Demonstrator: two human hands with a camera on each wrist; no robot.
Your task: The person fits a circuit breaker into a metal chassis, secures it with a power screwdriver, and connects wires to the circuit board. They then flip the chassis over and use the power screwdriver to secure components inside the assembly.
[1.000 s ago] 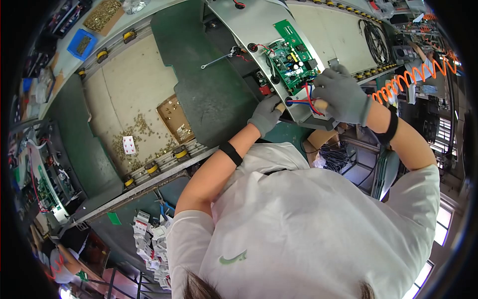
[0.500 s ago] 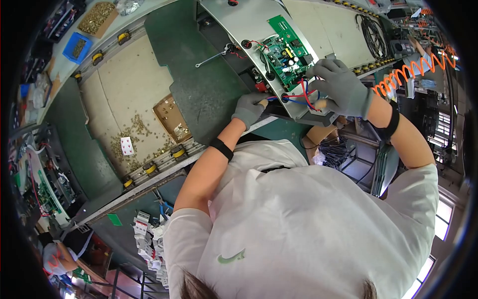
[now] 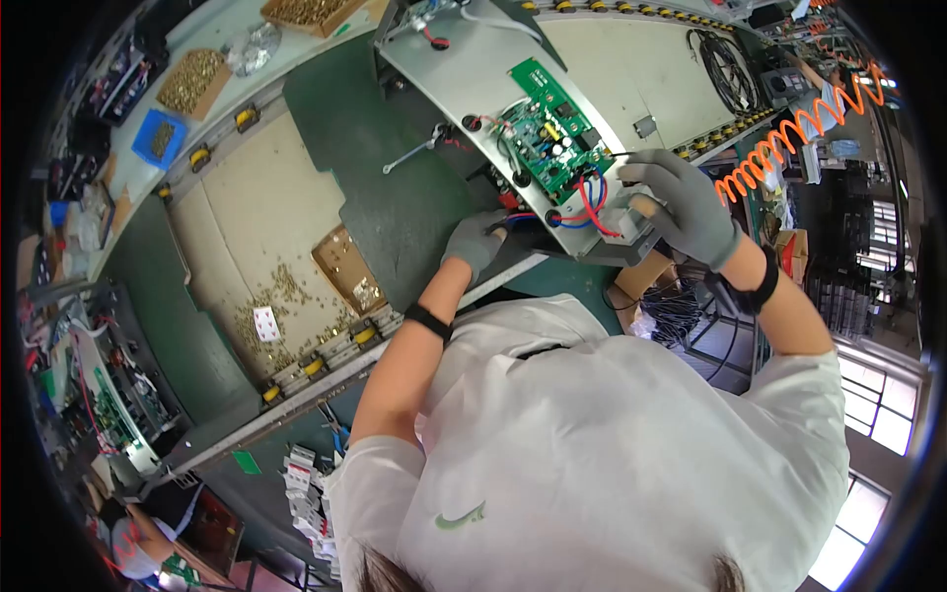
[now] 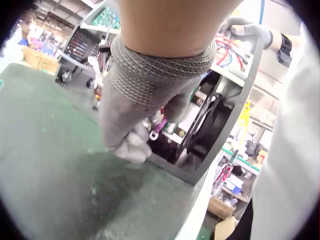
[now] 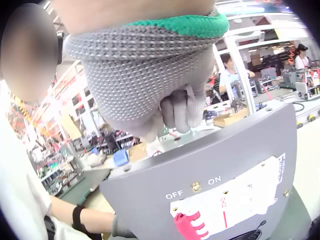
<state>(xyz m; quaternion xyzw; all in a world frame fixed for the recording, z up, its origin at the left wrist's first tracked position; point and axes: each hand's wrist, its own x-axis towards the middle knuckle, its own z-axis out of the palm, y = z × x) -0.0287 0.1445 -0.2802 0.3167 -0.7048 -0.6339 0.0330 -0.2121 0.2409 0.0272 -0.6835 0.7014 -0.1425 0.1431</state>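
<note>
A grey metal housing carries a green circuit board on its top plate. My gloved left hand is at the housing's near side, gripping red and blue wires that come through a black grommet. A ring terminal with a purple sleeve shows beside its curled fingers. My gloved right hand bends over the housing's right end, thumb close to a pale block where the red wires end. Whether its fingers pinch anything I cannot tell. Below that hand, the end panel bears OFF and ON marks.
A green mat lies under the housing. Left of it stand a cardboard tray, scattered small brass parts and a playing card. A blue bin sits at the back left. An orange coiled hose hangs at the right.
My left hand has drawn back leftward from the grommet with the wires. The wire loops above the plate have moved away from my right hand, which stays at the housing's end.
</note>
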